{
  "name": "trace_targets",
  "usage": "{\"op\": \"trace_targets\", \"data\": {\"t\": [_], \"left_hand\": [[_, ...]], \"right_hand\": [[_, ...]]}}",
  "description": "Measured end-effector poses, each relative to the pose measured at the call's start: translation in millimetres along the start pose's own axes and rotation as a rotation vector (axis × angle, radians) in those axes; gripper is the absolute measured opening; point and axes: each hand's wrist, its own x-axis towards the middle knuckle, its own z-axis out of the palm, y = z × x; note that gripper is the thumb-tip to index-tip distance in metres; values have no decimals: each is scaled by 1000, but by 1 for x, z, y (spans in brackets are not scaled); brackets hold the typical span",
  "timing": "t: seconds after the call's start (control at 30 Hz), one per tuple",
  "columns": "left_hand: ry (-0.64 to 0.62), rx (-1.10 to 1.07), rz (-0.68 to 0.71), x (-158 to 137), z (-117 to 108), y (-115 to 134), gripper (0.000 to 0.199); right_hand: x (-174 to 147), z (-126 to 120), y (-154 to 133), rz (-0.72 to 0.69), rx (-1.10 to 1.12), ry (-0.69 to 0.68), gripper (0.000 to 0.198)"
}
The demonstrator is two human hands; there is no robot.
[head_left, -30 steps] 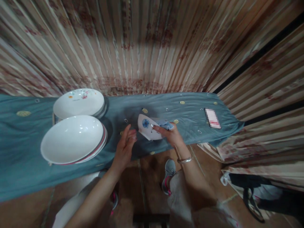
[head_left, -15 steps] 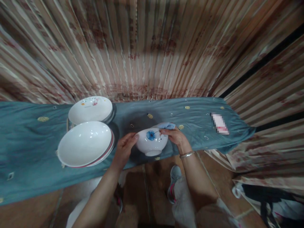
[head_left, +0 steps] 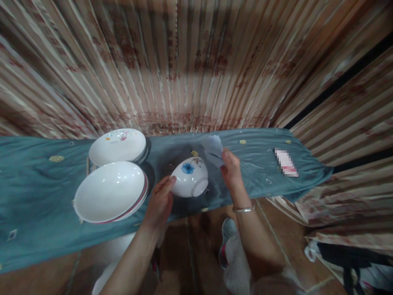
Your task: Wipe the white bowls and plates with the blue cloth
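Observation:
A white bowl [head_left: 189, 180] with a blue flower on its side is tilted over the cloth-covered table. My left hand [head_left: 161, 196] pinches its left rim between thumb and fingers; the fingers behind the rim are partly hidden. Apart from the bowl, to its right, my right hand [head_left: 231, 168] is closed on a pale, thin cloth [head_left: 213, 148], which spreads up and left from the fingertips. A silver bangle circles the right wrist. The bowl's inside is turned away from view.
Left of my hands stand a stack of large white bowls [head_left: 109, 190] and, behind it, a stack of flower-patterned dishes [head_left: 118, 147]. A pixelated pink item [head_left: 286, 162] lies on the table's [head_left: 254, 176] right end. Curtains [head_left: 196, 73] hang behind.
My right hand has let go of the bowl's right side and moved off with the cloth, which now hangs spread out. The bowl has tilted, its base swinging right, still in my left hand.

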Motion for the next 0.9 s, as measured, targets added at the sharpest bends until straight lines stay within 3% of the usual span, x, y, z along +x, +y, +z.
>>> {"op": "trace_targets", "data": {"t": [0.17, 0.3, 0.47, 0.63, 0.77, 0.9], "left_hand": [[37, -44, 34, 3, 1, -1, 41], [4, -50, 84, 3, 0, -6, 32], [-45, 44, 170, 1, -5, -13, 26], [-18, 171, 219, 2, -9, -17, 25], [-72, 182, 214, 1, -6, -16, 21], [-51, 192, 192, -5, -1, -10, 25]], "right_hand": [[-34, 22, -20, -364, -293, -337, 42], [-54, 46, -14, -555, -606, -305, 26], [-62, 53, -1, -658, -928, -341, 43], [-56, 52, 4, -645, -1042, -376, 47], [-42, 47, 12, -544, -849, -360, 49], [-26, 40, 28, -297, -555, -257, 49]]}}
